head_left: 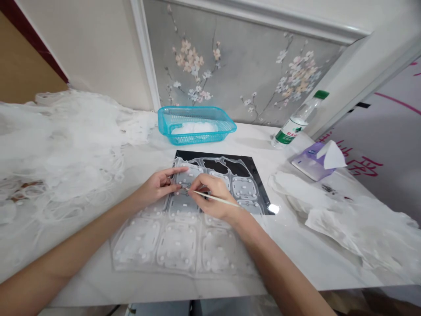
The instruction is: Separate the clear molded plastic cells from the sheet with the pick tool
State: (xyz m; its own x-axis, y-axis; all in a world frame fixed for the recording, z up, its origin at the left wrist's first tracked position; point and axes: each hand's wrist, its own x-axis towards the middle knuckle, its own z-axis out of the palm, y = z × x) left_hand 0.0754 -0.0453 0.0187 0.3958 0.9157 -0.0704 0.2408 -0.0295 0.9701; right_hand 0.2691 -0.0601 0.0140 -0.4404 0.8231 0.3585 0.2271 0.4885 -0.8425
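Note:
A translucent moulded silicone sheet (177, 245) with several square cells and white studs lies across a black mat (256, 175) on the white table. My left hand (159, 185) rests on the sheet's upper part, fingers stretched flat and pressing it down. My right hand (212, 195) is closed in a pinch on a thin wooden stick (217, 199), whose tip touches the sheet just beside my left fingertips. Some cells near the mat's far edge are empty holes.
A turquoise plastic basket (197, 125) with white pieces stands behind the mat. A heap of white silicone scrap (62, 145) fills the left. A water bottle (296, 120), a purple tissue pack (314, 162) and more white sheets (348, 219) lie right.

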